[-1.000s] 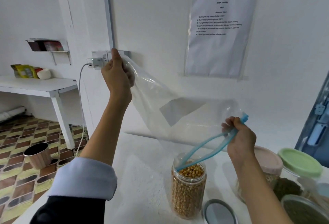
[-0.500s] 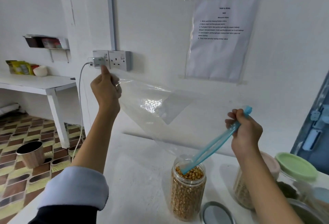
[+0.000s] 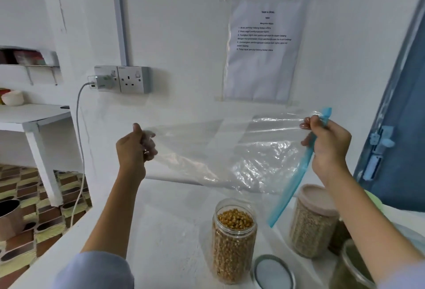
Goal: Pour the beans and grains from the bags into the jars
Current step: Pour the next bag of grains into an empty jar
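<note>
Head view: white counter under a white wall; each hand pinches the bag.

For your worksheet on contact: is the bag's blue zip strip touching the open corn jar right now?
Apart. The head view shows the blue zip strip ending right of the corn jar, with white counter visible between them.

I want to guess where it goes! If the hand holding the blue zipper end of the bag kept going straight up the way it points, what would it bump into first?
Probably nothing nearby: above the right hand the picture shows only the bare white wall, which looks farther back. The taped paper sheet sits off to its left. Depth is hard to judge.
</note>
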Demonstrator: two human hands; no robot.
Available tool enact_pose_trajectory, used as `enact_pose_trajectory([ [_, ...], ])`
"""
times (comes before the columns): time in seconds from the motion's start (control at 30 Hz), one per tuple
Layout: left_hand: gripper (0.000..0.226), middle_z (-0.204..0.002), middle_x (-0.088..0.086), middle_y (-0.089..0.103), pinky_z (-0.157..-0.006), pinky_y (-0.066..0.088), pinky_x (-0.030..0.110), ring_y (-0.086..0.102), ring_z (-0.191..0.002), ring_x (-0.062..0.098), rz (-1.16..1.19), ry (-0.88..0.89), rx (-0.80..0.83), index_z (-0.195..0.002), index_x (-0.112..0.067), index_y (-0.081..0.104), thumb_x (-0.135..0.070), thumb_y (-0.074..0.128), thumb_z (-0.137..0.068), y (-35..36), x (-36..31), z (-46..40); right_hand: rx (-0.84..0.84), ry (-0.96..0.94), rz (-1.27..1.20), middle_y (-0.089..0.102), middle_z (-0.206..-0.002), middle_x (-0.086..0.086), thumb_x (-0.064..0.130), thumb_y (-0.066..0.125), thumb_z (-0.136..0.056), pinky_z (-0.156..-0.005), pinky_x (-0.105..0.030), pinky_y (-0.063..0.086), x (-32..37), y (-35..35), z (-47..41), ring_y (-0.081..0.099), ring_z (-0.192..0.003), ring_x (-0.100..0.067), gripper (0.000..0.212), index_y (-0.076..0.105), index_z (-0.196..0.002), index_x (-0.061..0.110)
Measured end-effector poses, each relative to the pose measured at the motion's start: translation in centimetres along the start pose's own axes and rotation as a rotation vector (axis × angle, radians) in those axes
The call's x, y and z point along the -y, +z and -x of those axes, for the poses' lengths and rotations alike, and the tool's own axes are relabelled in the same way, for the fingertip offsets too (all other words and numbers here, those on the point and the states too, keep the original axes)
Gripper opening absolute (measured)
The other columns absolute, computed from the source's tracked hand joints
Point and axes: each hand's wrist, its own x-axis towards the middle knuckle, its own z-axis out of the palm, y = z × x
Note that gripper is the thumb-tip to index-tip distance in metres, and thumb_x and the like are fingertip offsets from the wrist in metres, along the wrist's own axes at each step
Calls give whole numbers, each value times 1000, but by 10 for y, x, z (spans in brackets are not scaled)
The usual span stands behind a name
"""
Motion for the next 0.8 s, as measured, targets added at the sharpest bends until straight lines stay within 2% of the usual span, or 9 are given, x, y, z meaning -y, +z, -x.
enact_pose_trajectory([
  [0.07,47,-37,-4,41,-50,28,28,39,-32,12,-12,-1,44,-69,-3,57,-32,40,-101,11,4,6,-3,-48,40,64,-60,7,9,56,-94,-42,-18,40,6,-12,-9,45,-39,-6,25,62,-70,13],
  [0.2,46,-40,-4,49,-49,31,23,42,-35,10,-60,9,154,-71,-5,59,-33,40,-101,38,8,22,-45,-101,99,65,-64,8,14,56,-95,-44,-17,38,18,-47,-26,44,-42,-3,28,62,-68,18],
  [0.27,46,-41,-4,51,-49,31,22,42,-35,9,-77,14,186,-72,-5,60,-34,39,-101,56,9,32,-68,-125,103,65,-67,7,14,56,-95,-52,-16,42,25,-68,-33,50,-50,-1,28,63,-68,18],
  [0.37,47,-42,-3,53,-50,32,24,43,-35,11,-112,46,229,-74,-5,61,-35,37,-101,87,13,54,-81,-144,120,66,-59,12,13,55,-95,-67,-15,49,37,-106,-43,58,-59,3,25,63,-71,17],
  [0.47,48,-41,-2,52,-49,33,25,45,-37,13,-122,79,284,-74,-6,61,-35,36,-102,121,22,87,-77,-121,113,67,-59,16,13,57,-94,-69,-19,52,49,-154,-59,60,-63,0,25,64,-71,19],
  [0.53,48,-39,-5,47,-45,30,21,42,-37,11,-50,50,311,-74,-4,60,-35,36,-102,144,28,110,-62,-90,105,69,-64,15,14,58,-94,-72,-22,52,59,-187,-69,63,-69,-2,23,66,-73,19],
  [0.67,45,-39,-5,43,-41,29,16,38,-37,10,26,9,371,-78,-2,59,-34,37,-102,202,45,160,-83,-57,92,69,-70,7,12,57,-94,-50,-15,44,82,-260,-90,64,-66,-1,19,64,-77,15],
  [0.73,43,-42,-4,47,-42,33,16,42,-41,10,88,-50,392,-82,-1,59,-34,39,-101,231,56,185,-103,-40,81,67,-74,4,11,56,-95,-48,-14,43,90,-293,-99,59,-56,0,19,63,-77,13],
  [0.8,41,-64,1,63,-49,43,18,56,-53,12,176,-160,451,-89,-2,57,-38,39,-100,254,67,209,-138,11,53,65,-69,4,10,54,-96,-48,-15,45,95,-317,-107,51,-45,-1,21,61,-76,12],
])
